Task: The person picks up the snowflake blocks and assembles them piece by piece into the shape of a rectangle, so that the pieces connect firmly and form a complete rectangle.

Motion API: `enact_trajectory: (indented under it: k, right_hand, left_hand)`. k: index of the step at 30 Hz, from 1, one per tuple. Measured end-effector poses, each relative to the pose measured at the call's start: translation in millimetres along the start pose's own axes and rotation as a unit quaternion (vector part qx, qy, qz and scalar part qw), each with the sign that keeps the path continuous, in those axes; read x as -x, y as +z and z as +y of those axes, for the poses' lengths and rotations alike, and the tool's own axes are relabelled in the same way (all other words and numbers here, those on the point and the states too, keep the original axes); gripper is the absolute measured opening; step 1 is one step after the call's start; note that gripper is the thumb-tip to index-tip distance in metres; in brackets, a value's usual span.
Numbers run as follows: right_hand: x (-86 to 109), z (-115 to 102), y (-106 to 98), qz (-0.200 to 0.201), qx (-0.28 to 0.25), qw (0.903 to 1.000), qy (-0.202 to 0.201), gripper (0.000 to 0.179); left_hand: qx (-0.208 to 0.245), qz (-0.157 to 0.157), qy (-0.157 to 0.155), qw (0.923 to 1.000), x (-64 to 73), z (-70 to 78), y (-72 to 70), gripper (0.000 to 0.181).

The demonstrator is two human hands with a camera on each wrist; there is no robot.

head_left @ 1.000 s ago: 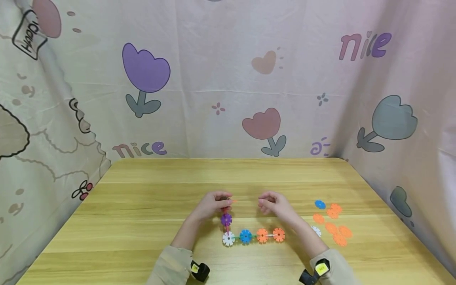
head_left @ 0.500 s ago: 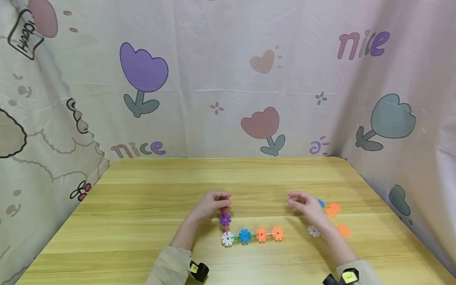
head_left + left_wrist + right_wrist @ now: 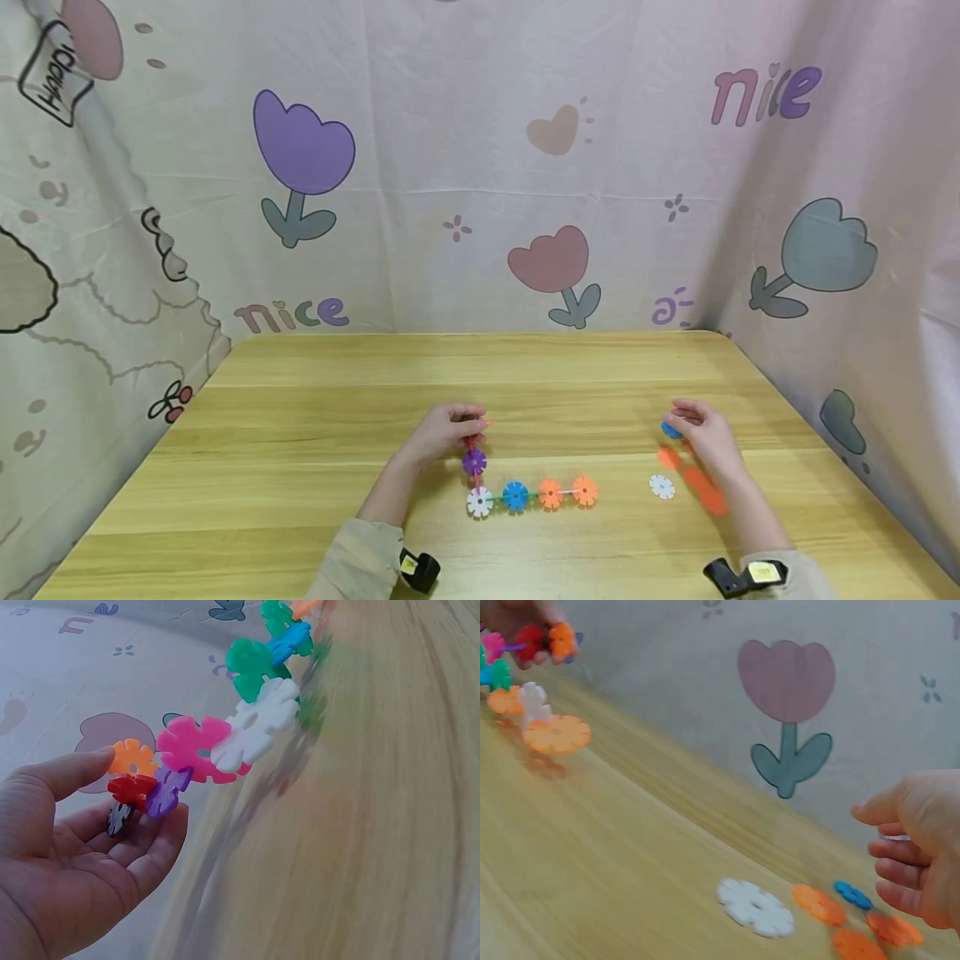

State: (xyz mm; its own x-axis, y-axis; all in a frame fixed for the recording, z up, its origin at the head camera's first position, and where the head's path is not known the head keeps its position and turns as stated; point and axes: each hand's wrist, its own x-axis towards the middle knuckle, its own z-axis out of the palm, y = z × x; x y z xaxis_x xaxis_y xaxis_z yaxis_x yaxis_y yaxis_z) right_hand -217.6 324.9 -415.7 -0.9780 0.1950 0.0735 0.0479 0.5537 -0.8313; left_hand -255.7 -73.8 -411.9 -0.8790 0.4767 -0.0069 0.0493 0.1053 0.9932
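Note:
My left hand [image 3: 446,432] pinches one end of an L-shaped chain of slotted snowflake discs. In the left wrist view, the thumb presses an orange disc [image 3: 133,757], with a red disc [image 3: 129,787] and a black disc [image 3: 120,817] by the fingers. The chain runs through a purple disc [image 3: 474,462] to a white corner disc [image 3: 480,502], then right past a blue disc [image 3: 515,496] to two orange discs. My right hand [image 3: 708,437] hovers above the loose discs, fingers loosely bent and holding nothing, close to a loose blue disc [image 3: 670,429].
Several loose orange discs [image 3: 705,490] lie under and beside the right hand. A loose white disc [image 3: 662,487] lies to their left. A wooden table [image 3: 337,375] carries everything, with a printed curtain [image 3: 420,275] behind and at both sides.
My right hand has moved right, from near the left hand to above the loose discs. The left hand and the chain have stayed in place.

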Motion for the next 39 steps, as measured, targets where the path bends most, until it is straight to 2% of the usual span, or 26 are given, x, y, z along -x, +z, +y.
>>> enact_trajectory:
  k: [7, 14, 19, 25, 34, 39]
  right_hand:
    - [-1.7, 12, -5, -0.001, 0.052, 0.9986, 0.007, 0.059]
    - [-5.5, 21, 0, 0.004, 0.148, 0.9881, -0.043, 0.054]
    - [-8.1, 24, 2, 0.008, 0.183, 0.9811, -0.064, 0.046]
    - [-7.8, 24, 2, 0.005, 0.197, 0.9778, -0.072, 0.034]
    - [-4.8, 18, 0, -0.008, 0.177, 0.9839, -0.024, 0.038]
    - [-2.8, 16, -1, -0.016, 0.167, 0.9854, -0.029, 0.037]
  left_hand:
    - [0.003, 0.002, 0.002, 1.0, -0.9, -2.0, -0.7, 0.042]
    - [-0.001, -0.001, 0.006, 1.0, -0.3, -3.2, -1.9, 0.042]
    - [-0.006, 0.002, 0.004, 1.0, 0.3, -2.8, -1.8, 0.041]
    - [-0.001, 0.001, 0.0, 1.0, 0.2, -2.7, -1.3, 0.041]
    - [0.004, 0.001, 0.001, 1.0, 0.5, -2.5, -1.6, 0.04]
    - [0.001, 0.001, 0.0, 1.0, -0.4, -2.3, -1.1, 0.04]
